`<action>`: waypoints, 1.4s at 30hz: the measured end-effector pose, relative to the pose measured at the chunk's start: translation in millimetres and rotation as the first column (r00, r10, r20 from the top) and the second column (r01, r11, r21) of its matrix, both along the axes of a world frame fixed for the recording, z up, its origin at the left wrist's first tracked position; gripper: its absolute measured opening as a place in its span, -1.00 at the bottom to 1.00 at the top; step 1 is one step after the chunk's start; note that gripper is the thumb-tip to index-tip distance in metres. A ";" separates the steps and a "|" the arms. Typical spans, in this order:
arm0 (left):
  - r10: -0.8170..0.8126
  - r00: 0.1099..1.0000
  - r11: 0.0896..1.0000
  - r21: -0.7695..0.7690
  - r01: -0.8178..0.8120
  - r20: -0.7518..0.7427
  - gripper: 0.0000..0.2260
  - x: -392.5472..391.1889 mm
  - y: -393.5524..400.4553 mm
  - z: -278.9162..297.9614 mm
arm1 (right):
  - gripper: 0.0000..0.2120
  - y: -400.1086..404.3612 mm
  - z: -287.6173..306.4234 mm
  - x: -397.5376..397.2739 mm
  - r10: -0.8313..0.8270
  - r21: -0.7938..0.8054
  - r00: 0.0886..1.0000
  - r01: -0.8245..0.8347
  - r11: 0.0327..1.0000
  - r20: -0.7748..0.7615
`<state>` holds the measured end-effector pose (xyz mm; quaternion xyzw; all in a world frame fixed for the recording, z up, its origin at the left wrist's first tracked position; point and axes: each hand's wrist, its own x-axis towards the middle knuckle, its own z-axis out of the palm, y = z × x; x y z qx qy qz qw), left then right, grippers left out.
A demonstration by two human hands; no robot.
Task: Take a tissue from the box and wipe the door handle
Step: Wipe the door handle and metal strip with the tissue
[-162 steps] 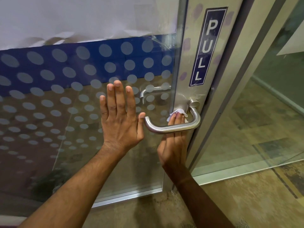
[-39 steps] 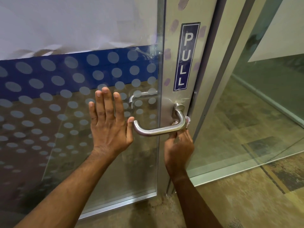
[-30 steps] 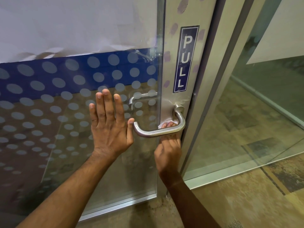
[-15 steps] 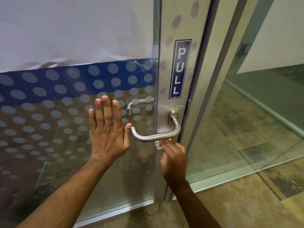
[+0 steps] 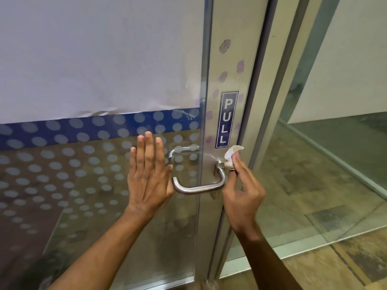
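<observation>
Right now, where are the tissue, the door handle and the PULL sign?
tissue (image 5: 231,156), head view, on its crumpled middle.
door handle (image 5: 199,188), head view, on the horizontal bar.
PULL sign (image 5: 226,119), head view, on the lettering.

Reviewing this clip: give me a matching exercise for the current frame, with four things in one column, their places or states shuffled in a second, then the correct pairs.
Things:
1. left hand
2. right hand
3. tissue
4. PULL sign

States:
A. crumpled, at the handle's right bend
B. fingers straight, flat on the glass
C. upright on the metal door stile
D. pinching something white

Pairs: 1-B, 2-D, 3-A, 4-C
</observation>
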<state>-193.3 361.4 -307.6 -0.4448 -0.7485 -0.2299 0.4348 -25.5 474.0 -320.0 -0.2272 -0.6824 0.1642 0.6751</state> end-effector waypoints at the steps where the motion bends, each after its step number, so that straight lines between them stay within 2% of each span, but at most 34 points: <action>1: -0.001 1.000 1.000 0.007 0.001 -0.006 -0.24 -0.5 1.2 6.4 | -0.64 0.2 6.2 -3.2 0.013 0.036 0.999 -0.014 0.999 0.038; 6: -0.037 0.998 0.999 -0.002 0.037 -0.043 -0.23 -3.2 10.8 37.7 | -0.65 4.0 32.9 -18.4 -0.022 0.146 0.987 -0.002 0.989 0.158; 12: -0.015 0.996 0.999 0.039 0.019 -0.086 -0.22 -11.5 24.3 67.4 | -0.69 12.2 55.3 -33.1 -0.060 0.207 0.994 0.039 0.978 0.096; 18: 0.014 0.992 0.999 0.038 -0.009 -0.127 -0.20 -13.7 28.2 64.0 | -0.57 11.1 33.5 -38.8 -0.150 0.330 0.915 0.020 0.944 0.375; 27: 0.001 0.991 0.999 0.038 0.004 -0.135 -0.20 -15.3 29.9 63.9 | -0.46 11.4 31.6 -23.8 -0.172 0.354 0.849 -0.019 0.935 0.499; 32: 0.011 0.990 1.000 0.029 -0.007 -0.143 -0.20 -14.7 29.5 62.9 | -0.57 6.2 45.3 -34.5 -0.223 0.349 0.857 0.054 0.936 0.465; 37: 0.007 0.992 1.000 0.029 -0.004 -0.128 -0.22 -13.6 30.0 64.3 | -0.61 7.4 46.6 -19.1 -0.175 0.317 0.776 -0.034 0.948 0.606; 39: 0.012 0.992 1.000 0.024 -0.009 -0.124 -0.22 -13.5 29.4 64.4 | -0.61 9.7 46.1 -8.3 -0.060 0.211 0.815 -0.078 0.974 0.576; 41: 0.017 0.992 1.000 0.019 -0.015 -0.125 -0.22 -14.4 29.7 63.9 | -0.67 11.8 45.3 5.2 0.054 0.086 0.912 -0.097 0.992 0.406; 42: 0.019 0.992 1.000 0.018 -0.017 -0.125 -0.22 -14.7 29.9 63.8 | -0.69 12.9 46.1 11.1 0.059 0.053 0.953 -0.078 0.996 0.297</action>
